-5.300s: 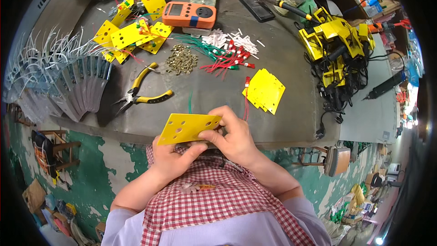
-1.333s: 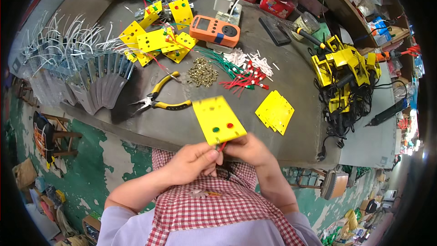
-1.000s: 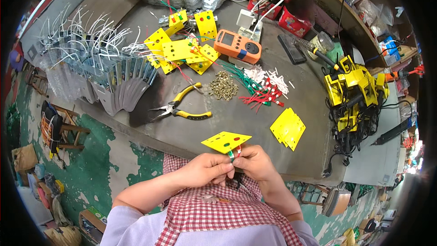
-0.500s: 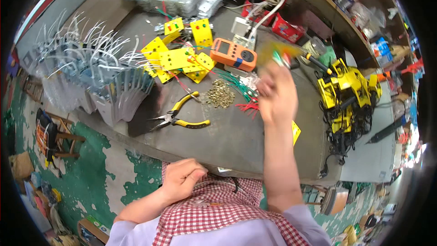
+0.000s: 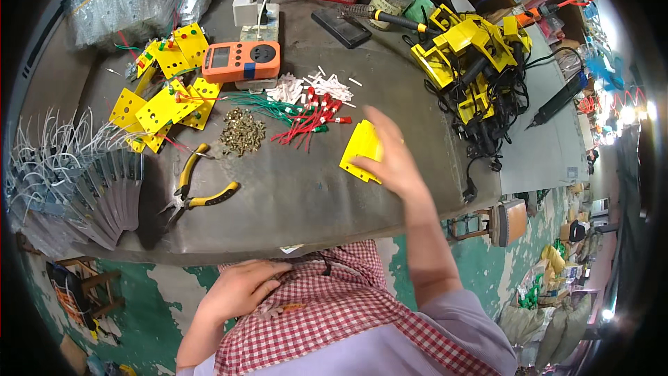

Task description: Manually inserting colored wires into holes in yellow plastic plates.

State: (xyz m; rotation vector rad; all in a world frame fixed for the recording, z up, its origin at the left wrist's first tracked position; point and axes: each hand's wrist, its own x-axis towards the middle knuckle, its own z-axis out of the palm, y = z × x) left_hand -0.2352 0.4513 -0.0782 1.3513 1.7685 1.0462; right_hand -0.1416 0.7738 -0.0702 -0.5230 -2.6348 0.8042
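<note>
My right hand [image 5: 395, 157] reaches over a small yellow perforated plate [image 5: 360, 153] lying on the workbench. Its thumb rests across the plate and the fingers stretch past the plate's far right edge, wide apart from the thumb. My left hand [image 5: 240, 289] lies loosely on the checked apron [image 5: 306, 306] at the bench's front edge, fingers extended and holding nothing. Left of the plate are red wired pieces [image 5: 316, 120], green wires [image 5: 261, 106], white sleeves [image 5: 330, 87] and a heap of small brass parts [image 5: 241, 132]. Yellow-handled pliers [image 5: 186, 191] lie spread open nearer the left.
Yellow plates with coloured lamps [image 5: 163, 108] and an orange meter [image 5: 241, 61] stand behind. Grey panels with white wires [image 5: 76, 174] crowd the left. A black box [image 5: 341, 28], a soldering iron [image 5: 400, 21] and yellow parts with black cables [image 5: 480, 63] occupy the back right.
The view has swung right. My right hand has come down nearer to the yellow plate, and the blurred yellow thing with green and red is gone from it. My left hand has loosened.
</note>
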